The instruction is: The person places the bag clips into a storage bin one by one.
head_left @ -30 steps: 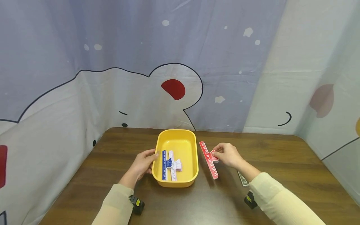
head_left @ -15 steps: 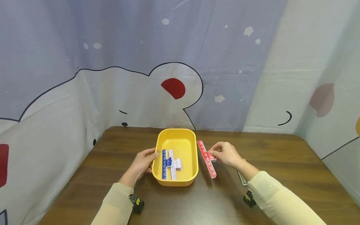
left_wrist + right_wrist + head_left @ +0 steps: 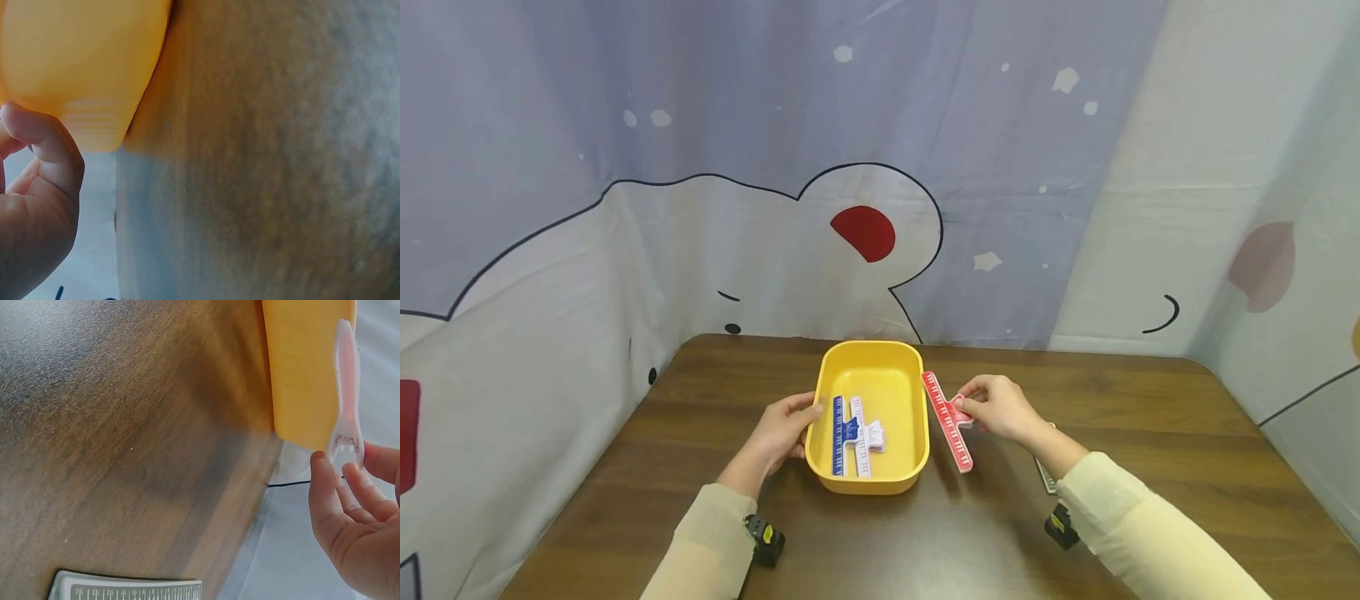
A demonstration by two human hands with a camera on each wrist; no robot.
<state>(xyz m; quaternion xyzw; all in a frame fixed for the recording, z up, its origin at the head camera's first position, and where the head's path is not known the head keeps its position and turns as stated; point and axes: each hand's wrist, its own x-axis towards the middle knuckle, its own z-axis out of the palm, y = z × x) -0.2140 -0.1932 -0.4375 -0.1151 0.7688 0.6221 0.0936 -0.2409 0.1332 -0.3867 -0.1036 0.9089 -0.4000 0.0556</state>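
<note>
Brown table (image 3: 865,546) below; red clip (image 3: 947,423) slants lengthwise, far end nearest tray (image 3: 905,412).

Cream sleeves (image 3: 700,546) end beside black wrist devices (image 3: 765,550) with yellow markings (image 3: 768,533).

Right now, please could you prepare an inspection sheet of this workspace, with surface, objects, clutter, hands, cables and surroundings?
Surface: brown wood-grained table.
Objects: yellow tray holding blue clip and pale clip; red clip raised off the table beside the tray.
Clutter: grey item with ruler markings, partly hidden in the head view.
Hands: left hand grips the tray's left side; right hand pinches the red clip.
Cables: nothing seen.
Surroundings: printed curtain behind the table.
</note>
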